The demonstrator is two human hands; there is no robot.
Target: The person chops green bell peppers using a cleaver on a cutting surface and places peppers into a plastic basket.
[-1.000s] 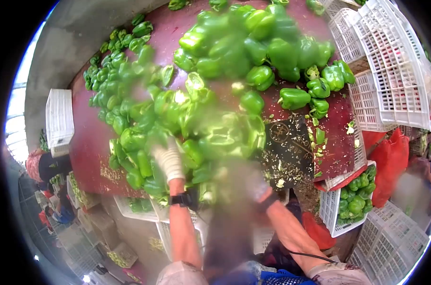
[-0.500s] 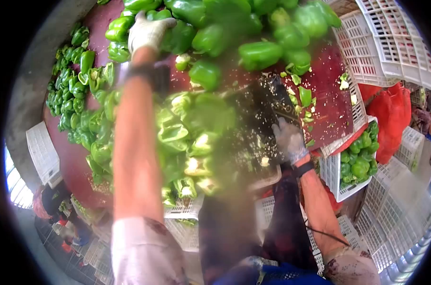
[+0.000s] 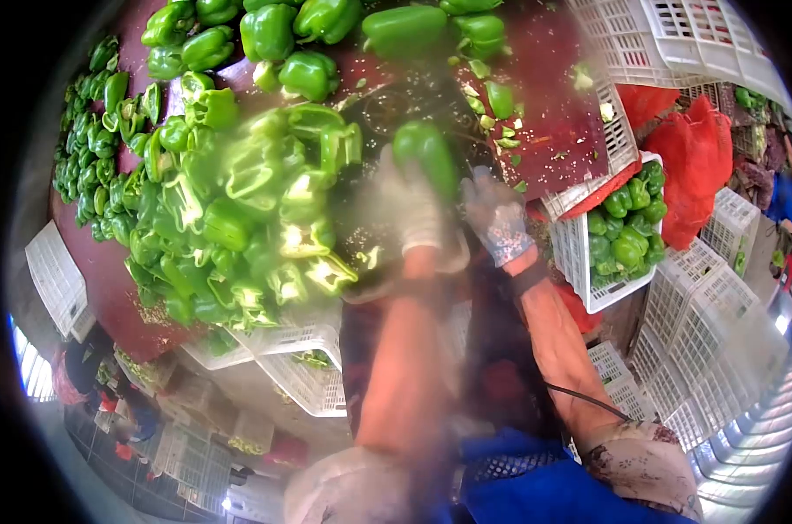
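The dark board (image 3: 387,103) on the red table (image 3: 557,83) is too blurred and littered with seeds for any marking on it to be read. One green pepper (image 3: 427,155) is up over this board, between two gloved hands. The left hand (image 3: 405,203), in a pale glove and smeared by motion, appears to grasp it along its side. The right hand (image 3: 498,218), in a patterned glove, is just beside the pepper with fingers bent; I cannot tell whether it grips anything. One dark wristband (image 3: 528,277) is on the right wrist. Left of the board lies a heap of cut peppers (image 3: 230,223), too many and too blurred to count. Beyond it are about ten larger whole peppers (image 3: 268,33), some cropped by the upper edge. One white crate (image 3: 572,258) filled with green peppers stands right of the table, near one red sack (image 3: 693,170). At least two white crates (image 3: 326,397) sit below the near edge, and one pale crate (image 3: 55,275) is at the far left.
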